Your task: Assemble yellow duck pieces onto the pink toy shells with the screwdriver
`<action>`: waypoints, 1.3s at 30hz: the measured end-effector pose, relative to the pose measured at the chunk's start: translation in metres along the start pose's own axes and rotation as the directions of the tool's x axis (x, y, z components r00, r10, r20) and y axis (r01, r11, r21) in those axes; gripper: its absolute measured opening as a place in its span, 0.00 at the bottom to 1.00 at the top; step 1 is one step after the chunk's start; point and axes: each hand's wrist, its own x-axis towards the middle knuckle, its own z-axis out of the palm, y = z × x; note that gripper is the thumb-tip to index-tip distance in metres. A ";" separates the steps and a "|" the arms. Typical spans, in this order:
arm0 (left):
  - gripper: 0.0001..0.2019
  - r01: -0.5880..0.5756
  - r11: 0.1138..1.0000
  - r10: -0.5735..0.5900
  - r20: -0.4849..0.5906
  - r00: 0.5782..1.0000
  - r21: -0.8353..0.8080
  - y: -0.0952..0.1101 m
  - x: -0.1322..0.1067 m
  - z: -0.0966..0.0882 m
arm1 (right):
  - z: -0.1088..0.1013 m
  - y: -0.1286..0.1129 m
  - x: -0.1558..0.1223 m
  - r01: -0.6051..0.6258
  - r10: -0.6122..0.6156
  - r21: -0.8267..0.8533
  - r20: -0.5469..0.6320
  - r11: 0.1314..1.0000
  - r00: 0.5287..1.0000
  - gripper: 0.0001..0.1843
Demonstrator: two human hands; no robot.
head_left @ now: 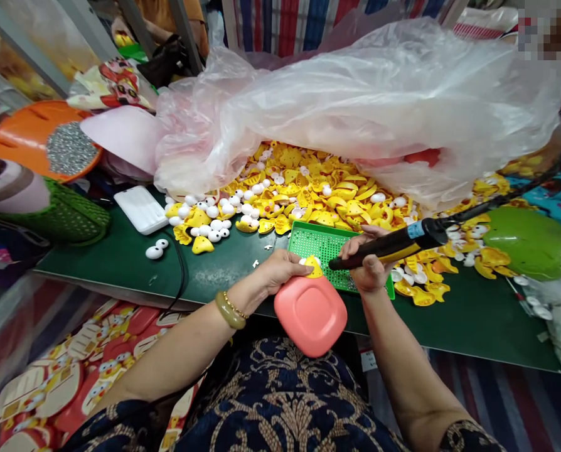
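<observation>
My left hand (pixel 283 270) grips a coral-pink plastic piece (pixel 311 314) by its top end, where a small yellow part (pixel 314 267) and a bit of white show. The pink piece has rounded corners and a recessed panel, and it hangs over the table's front edge. In my right hand (pixel 372 270) is a black electric screwdriver (pixel 388 247), its cable running off to the upper right. The screwdriver's tip points left, close to the yellow part; whether they touch I cannot tell. Behind both hands lies a green perforated tray (pixel 320 235), partly covered by them.
Yellow plastic parts (pixel 304 182) and white eye pieces (pixel 213 212) are heaped on the green table (pixel 224 267) under a clear plastic bag (pixel 356 100). An orange bowl (pixel 21 135) holds silvery screws (pixel 72 149). A white box (pixel 140 209) trails a cable. Finished-looking pieces (pixel 83 370) lie below left.
</observation>
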 end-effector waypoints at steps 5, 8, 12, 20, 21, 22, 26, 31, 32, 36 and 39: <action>0.10 -0.002 1.000 0.002 0.013 1.000 0.000 0.000 0.000 0.000 | 0.000 0.004 0.001 0.012 -0.012 -0.002 -0.005 1.000 1.000 0.24; 0.09 -0.004 1.000 0.004 0.021 1.000 0.004 0.000 0.000 -0.001 | -0.001 0.005 0.000 0.022 -0.022 0.007 0.006 1.000 1.000 0.24; 0.08 -0.013 1.000 0.013 0.031 0.999 0.016 0.001 -0.002 -0.002 | 0.000 0.009 -0.003 0.037 -0.036 -0.028 0.013 0.999 0.999 0.22; 0.10 -0.019 1.000 0.020 0.035 0.999 -0.013 -0.004 0.001 -0.003 | 0.011 -0.013 0.008 0.058 -0.059 -0.052 -0.011 0.997 0.998 0.26; 0.11 -0.016 1.000 0.016 0.042 0.999 -0.022 -0.005 0.002 -0.003 | 0.014 -0.019 0.011 0.077 -0.078 -0.031 -0.012 0.997 0.997 0.26; 0.11 -0.012 1.000 0.013 0.048 0.999 -0.029 -0.006 0.003 -0.004 | 0.017 -0.027 0.014 0.098 -0.098 -0.013 -0.007 0.995 0.995 0.26; 0.13 -0.008 0.999 0.009 0.050 0.999 -0.036 -0.008 0.004 -0.006 | 0.034 -0.048 0.019 0.160 -0.162 0.037 0.038 0.986 0.986 0.25; 0.14 -0.008 0.999 0.009 0.040 0.999 -0.035 -0.009 0.005 -0.006 | 0.043 -0.050 0.013 0.151 -0.154 0.051 0.056 0.987 0.986 0.26; 0.14 -0.007 0.999 0.009 0.041 0.999 -0.037 -0.009 0.005 -0.006 | 0.043 -0.049 0.012 0.149 -0.151 0.038 0.060 0.988 0.987 0.27; 0.14 -0.015 0.999 0.017 0.042 0.999 -0.037 -0.010 0.005 -0.006 | 0.042 -0.044 0.008 0.131 -0.132 0.019 0.089 0.991 0.987 0.28; 0.15 -0.025 0.999 0.025 0.031 0.999 -0.023 -0.010 0.006 -0.006 | 0.043 -0.044 0.006 0.109 -0.113 0.045 0.094 0.993 0.989 0.27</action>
